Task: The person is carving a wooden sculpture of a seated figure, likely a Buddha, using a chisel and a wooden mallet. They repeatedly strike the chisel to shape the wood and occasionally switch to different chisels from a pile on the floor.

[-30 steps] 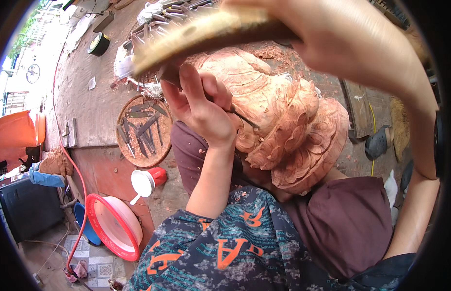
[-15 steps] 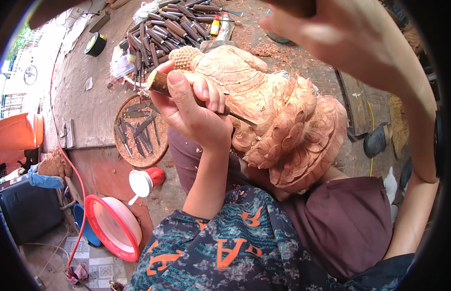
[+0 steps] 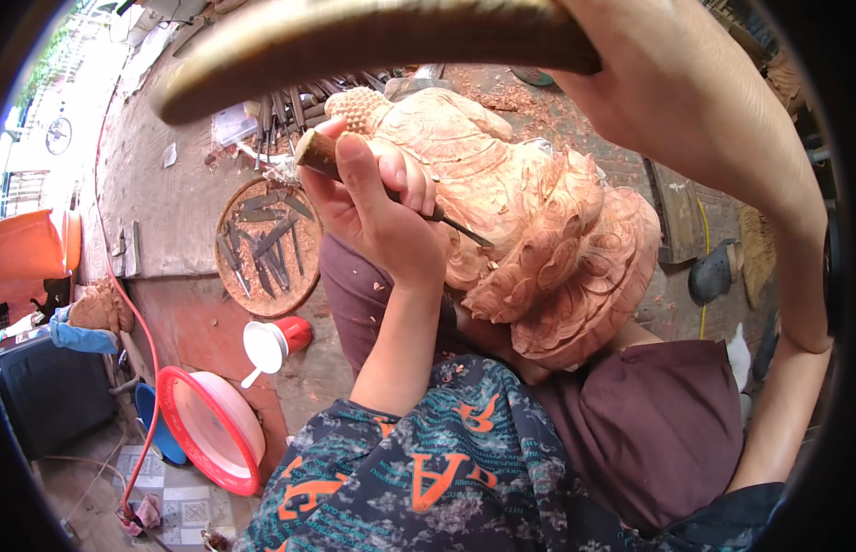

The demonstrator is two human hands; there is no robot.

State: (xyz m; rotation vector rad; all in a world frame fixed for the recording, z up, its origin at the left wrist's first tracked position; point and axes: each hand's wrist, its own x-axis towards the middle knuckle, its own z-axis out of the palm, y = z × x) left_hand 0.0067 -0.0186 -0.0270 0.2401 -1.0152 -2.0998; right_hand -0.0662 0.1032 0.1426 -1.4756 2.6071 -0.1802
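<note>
A carved wooden statue [image 3: 529, 221] of pale reddish wood lies across my lap. My left hand [image 3: 377, 207] is shut on a wood-handled chisel [image 3: 322, 155], and its metal blade [image 3: 460, 228] rests against the carving. My right hand [image 3: 686, 87] is raised close to the camera and grips a long curved wooden mallet [image 3: 354, 46] that spans the top of the view. My dark maroon trousers [image 3: 649, 423] show under the statue.
A round tray of chisels [image 3: 262, 244] lies on the floor at left, with more tools [image 3: 281, 110] heaped beyond it. A red-rimmed basin [image 3: 207, 428], a red jar with a white lid [image 3: 271, 340], a red hose [image 3: 138, 322] and wood chips [image 3: 529, 101] surround me.
The mallet was low a second ago, lifted nearly out of view, and is now back across the top. My left hand keeps the chisel on the carving.
</note>
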